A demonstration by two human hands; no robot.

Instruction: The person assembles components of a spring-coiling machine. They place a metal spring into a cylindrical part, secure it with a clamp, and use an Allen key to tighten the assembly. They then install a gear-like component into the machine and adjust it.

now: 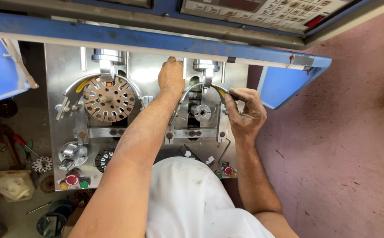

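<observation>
I look down on a steel winding machine [64,66] with two stations. The left station holds a round slotted stator core [108,99] under a curved guard. The right station has a bare metal spindle hub [202,112] inside a curved metal guard [187,91]. My left hand [171,76] reaches up past that guard and presses against the plate near the upper post; its fingers are curled. My right hand [244,111] pinches the right end of the curved guard by its yellow tip, thumb and fingers closed on it.
A blue machine frame [156,42] with a keypad panel [267,9] overhangs the far side. Red, green and yellow buttons [72,178] sit at the near left, more buttons [226,171] at the near right. Stator cores, pliers and a plastic tub [13,185] crowd the left bench. Pink floor [346,145] lies right.
</observation>
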